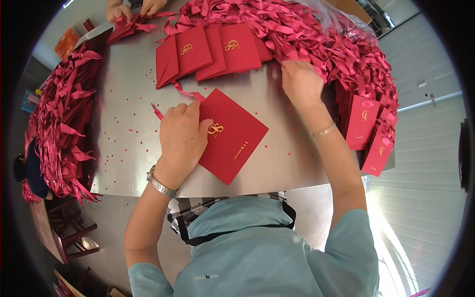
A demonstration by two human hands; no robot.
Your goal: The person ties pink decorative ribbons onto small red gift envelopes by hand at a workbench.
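Observation:
A flat red paper gift bag [237, 133] with gold print lies turned cornerwise on the metal table in front of me. My left hand [183, 131] is closed on its upper left edge, thumb on the printed face. A pink-red ribbon [190, 92] shows above that hand, with another end at its left. Farther right, my right hand [303, 81] reaches to the near edge of a big heap of red ribbons [341, 59]. Its fingers are drawn together there; what they pinch is hidden. Several red bags [237, 45] overlap in a row just beyond.
More ribboned bags are piled along the table's left side [64, 123]. Some red bags [363, 121] stand at the right edge. Small red paper dots litter the metal table [133, 168]. Another person's hands [129, 11] handle red bags at the far left. Clear plastic [326, 17] covers part of the heap.

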